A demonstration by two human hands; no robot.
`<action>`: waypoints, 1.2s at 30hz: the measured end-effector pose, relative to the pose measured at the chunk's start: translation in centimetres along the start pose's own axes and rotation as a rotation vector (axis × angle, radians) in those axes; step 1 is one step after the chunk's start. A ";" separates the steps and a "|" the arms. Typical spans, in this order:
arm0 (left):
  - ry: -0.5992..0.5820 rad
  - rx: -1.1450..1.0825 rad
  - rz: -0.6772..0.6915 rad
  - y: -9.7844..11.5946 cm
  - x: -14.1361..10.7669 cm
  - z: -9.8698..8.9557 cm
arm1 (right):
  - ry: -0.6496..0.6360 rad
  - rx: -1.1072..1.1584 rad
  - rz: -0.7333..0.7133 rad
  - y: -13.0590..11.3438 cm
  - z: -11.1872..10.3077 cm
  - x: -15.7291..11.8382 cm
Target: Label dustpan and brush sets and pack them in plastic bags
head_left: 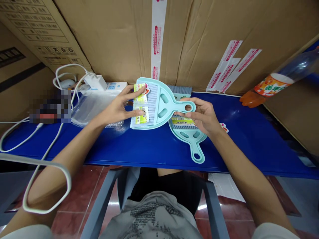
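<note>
Between my hands, above the blue table, is a mint-green dustpan and brush set [165, 104] with grey bristles. My left hand [123, 105] grips its wide bristle end, fingers over the yellow-green labels [142, 114]. Around the looped handle at the other end, my right hand [200, 113] is closed. A second dustpan and brush set [190, 134] lies on the table below my right hand, its handle pointing toward me. Behind my right hand another brush [179, 91] shows grey bristles, partly hidden.
Clear plastic bags [92, 108] lie on the blue table [149, 149] at left, near a power strip [117, 87], a white charger [96, 81] and looping white cables [56, 139]. An orange drink bottle [272, 84] leans at right. Cardboard [119, 36] stands along the back.
</note>
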State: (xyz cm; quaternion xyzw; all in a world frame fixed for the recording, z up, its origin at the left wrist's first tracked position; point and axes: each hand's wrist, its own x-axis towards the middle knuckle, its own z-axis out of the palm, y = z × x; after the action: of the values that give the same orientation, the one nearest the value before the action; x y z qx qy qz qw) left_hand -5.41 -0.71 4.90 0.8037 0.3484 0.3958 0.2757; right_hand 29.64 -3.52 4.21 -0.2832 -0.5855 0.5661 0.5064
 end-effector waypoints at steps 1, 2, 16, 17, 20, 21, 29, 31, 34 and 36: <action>-0.020 0.011 0.013 0.0 0.1 0.0 | -0.005 0.002 0.004 0.0 0.0 0.0; -0.044 0.025 0.031 -0.1 0.1 0.1 | -0.009 0.004 0.006 0.1 0.0 0.0; -0.026 -0.156 -0.004 0.1 -0.2 0.1 | -0.008 0.019 0.006 0.0 0.6 -0.1; 0.031 -0.230 -0.015 0.1 -0.1 0.3 | -0.008 0.024 0.000 -0.1 0.6 -0.1; 0.163 -0.357 -0.057 0.0 0.1 0.9 | -0.011 0.018 -0.007 -0.2 0.6 -0.1; 0.183 -0.366 -0.074 0.0 0.1 1.0 | -0.015 0.004 -0.002 -0.2 0.7 -0.1; 0.241 -0.395 -0.117 0.1 0.1 1.6 | -0.062 -0.015 0.032 -0.1 0.9 -0.4; 0.249 -0.408 -0.131 0.0 0.1 1.7 | -0.063 -0.010 0.032 0.0 0.9 -0.4; 0.261 -0.436 -0.163 -0.3 0.1 1.8 | -0.032 -0.002 0.037 0.1 1.0 -0.3; 0.262 -0.473 -0.199 -0.5 0.1 1.7 | -0.002 0.013 0.041 0.2 1.0 -0.1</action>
State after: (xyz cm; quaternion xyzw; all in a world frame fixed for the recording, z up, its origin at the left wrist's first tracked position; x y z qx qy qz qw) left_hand -4.11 -0.59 3.63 0.6210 0.3562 0.5375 0.4457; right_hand 28.76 -3.99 4.14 -0.2913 -0.5765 0.5805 0.4958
